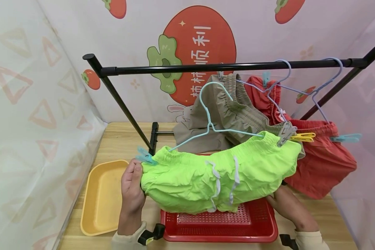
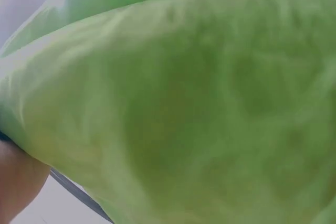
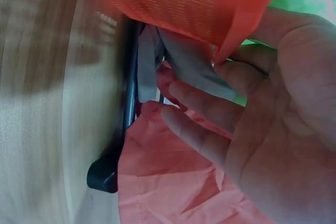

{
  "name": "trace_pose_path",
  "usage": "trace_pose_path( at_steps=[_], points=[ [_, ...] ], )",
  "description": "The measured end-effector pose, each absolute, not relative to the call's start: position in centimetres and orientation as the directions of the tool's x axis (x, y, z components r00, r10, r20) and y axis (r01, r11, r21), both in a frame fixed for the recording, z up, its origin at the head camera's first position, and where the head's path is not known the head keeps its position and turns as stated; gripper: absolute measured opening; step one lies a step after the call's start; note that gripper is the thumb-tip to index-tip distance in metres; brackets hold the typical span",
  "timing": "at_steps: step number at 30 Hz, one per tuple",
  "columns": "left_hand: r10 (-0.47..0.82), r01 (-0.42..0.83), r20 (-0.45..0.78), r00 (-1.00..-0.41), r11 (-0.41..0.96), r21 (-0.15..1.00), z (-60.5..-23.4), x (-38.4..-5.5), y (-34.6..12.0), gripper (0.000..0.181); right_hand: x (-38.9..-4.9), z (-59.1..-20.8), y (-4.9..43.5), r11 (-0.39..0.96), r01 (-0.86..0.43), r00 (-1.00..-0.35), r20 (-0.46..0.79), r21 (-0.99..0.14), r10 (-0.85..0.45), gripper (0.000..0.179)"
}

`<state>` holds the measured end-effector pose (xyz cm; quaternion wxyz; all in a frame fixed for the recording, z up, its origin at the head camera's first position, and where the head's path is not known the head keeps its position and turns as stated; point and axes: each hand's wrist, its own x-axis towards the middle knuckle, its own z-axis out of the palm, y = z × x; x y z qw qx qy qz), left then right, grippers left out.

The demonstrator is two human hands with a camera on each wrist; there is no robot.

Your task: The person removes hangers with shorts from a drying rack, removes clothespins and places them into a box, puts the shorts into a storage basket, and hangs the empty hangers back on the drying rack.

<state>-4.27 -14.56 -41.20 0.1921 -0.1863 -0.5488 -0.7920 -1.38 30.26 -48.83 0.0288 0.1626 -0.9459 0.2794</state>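
Observation:
Lime-green shorts (image 1: pixel 190 180) with white drawstrings are spread between both hands. A light-blue clothes hanger (image 1: pixel 209 121) rises from their waistband, its hook below the black rod. A teal clothespin (image 1: pixel 146 156) clips the waistband's left end, and a grey clothespin (image 1: pixel 286 133) the right. My left hand (image 1: pixel 132 187) grips the left side, thumb in front; green cloth (image 2: pixel 184 108) fills the left wrist view. Under the right leg, my right hand (image 1: pixel 284 205) pinches the hem between thumb and index finger, partly hidden by the basket; its other fingers (image 3: pixel 205 108) are spread.
A black rack (image 1: pixel 175 69) stands behind, with grey-brown shorts (image 1: pixel 231 104) and red shorts (image 1: pixel 322 156) on its right half. A yellow clothespin (image 1: pixel 303 137) juts out beside them. Below lies a red basket (image 1: pixel 222 236); a yellow tray (image 1: pixel 84 208) is at left.

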Motion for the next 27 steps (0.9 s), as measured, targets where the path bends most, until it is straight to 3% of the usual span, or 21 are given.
trace_pose_path(
  at_steps=[6,13,20,27],
  points=[
    [-0.081,0.504,0.502,-0.861,-0.270,0.820,-42.4,-4.5,-15.1,0.027,-1.5,-48.7,30.1,0.767,-0.288,-0.955,0.111,-0.573,-0.275,0.050],
    [-0.036,0.505,0.512,-0.858,-0.236,0.830,-43.7,-4.2,-16.0,0.025,-1.5,-47.8,29.7,0.781,-0.298,-0.954,0.138,-0.549,-0.267,0.053],
    [0.001,0.486,0.493,-0.870,-0.162,0.859,-44.4,-4.0,-17.2,0.024,-1.5,-46.3,29.5,0.796,-0.362,-0.927,0.273,-0.486,-0.255,0.023],
    [0.032,0.456,0.467,-0.884,-0.163,0.875,-45.2,-3.9,-17.6,0.026,-1.6,-44.9,29.9,0.771,-0.404,-0.860,0.491,-0.493,-0.136,0.031]
  ],
)
